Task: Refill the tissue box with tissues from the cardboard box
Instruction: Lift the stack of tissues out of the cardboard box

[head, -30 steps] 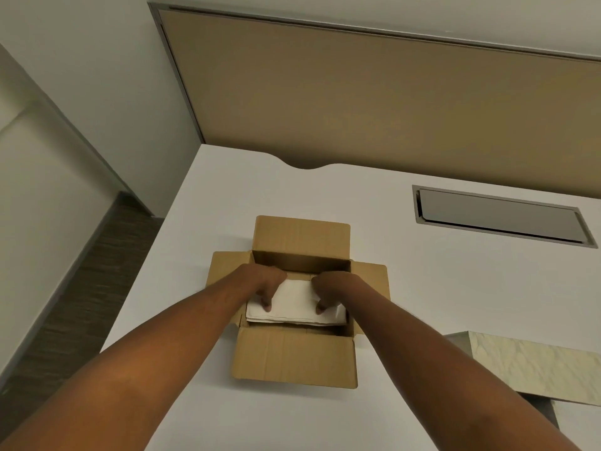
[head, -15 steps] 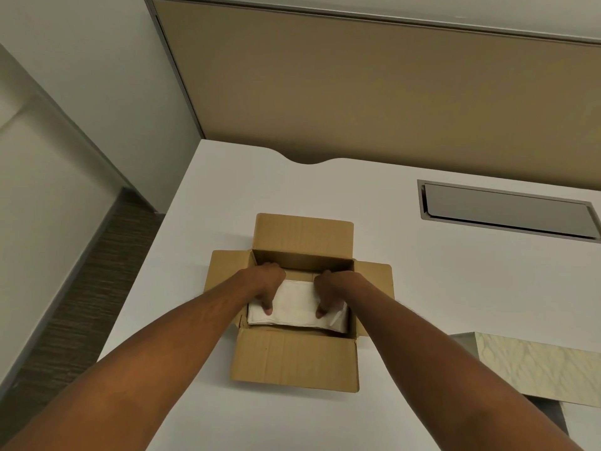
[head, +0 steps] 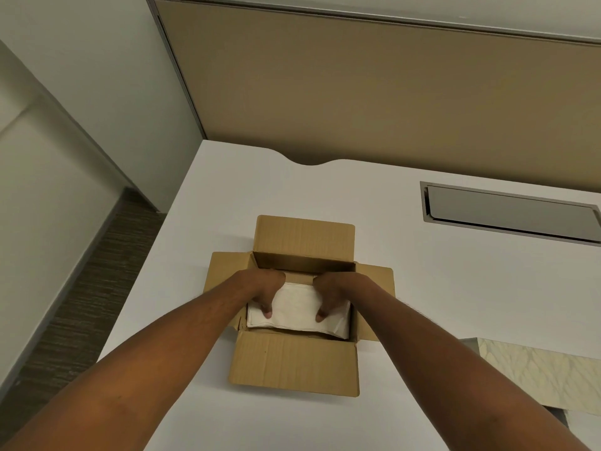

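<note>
Both hands inside the open cardboard box on the white counter — left hand and right hand clamped on opposite ends of the white tissue stack, thumbs on top. Stack sits in the box. Marble-patterned tissue box at lower right, well apart.

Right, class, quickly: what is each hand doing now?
Left hand: closed on the tissue stack in the cardboard box.
Right hand: closed on the same stack.

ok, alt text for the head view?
Both hands, left and right, grip a white tissue stack inside an open cardboard box on a white desk; a marbled tissue box sits at right.
</note>
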A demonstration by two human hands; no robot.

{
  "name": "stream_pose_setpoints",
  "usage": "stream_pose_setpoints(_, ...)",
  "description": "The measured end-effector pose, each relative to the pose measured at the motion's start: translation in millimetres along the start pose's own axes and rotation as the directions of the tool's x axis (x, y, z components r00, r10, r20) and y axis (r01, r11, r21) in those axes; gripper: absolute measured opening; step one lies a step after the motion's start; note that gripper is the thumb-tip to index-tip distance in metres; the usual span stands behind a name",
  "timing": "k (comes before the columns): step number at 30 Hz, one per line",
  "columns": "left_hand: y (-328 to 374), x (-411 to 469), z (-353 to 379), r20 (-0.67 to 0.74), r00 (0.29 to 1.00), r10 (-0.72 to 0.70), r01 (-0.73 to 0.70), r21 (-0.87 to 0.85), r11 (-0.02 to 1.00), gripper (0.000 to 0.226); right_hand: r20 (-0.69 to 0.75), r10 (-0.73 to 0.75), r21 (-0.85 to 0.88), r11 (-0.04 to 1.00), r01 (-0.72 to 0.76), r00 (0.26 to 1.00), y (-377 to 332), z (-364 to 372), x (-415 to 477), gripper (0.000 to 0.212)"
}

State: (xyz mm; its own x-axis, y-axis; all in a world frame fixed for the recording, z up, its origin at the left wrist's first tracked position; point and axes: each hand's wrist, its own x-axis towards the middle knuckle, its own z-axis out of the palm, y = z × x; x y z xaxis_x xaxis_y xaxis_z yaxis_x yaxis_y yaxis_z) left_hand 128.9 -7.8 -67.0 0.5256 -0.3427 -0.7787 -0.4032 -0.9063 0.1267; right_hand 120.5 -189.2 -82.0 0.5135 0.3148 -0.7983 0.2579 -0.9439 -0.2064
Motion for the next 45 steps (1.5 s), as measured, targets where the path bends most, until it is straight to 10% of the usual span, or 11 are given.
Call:
stream_pose_setpoints(21, -10, 5, -8, 0.023, 0.995, 0.101, -0.095, -0.165, 0.982, 0.072, 0.124, -0.281, 0.646, 0.751, 0.137, 0.952, 18, -37, -20, 0.044)
stream_pose_setpoints(45, -22, -38, -37, 0.018, 0.98, 0.197, -0.175, -0.387, 0.906, 0.056, 0.217, -0.266, 0.666, 0.744, 0.057, 0.939, 15, -63, -69, 0.04)
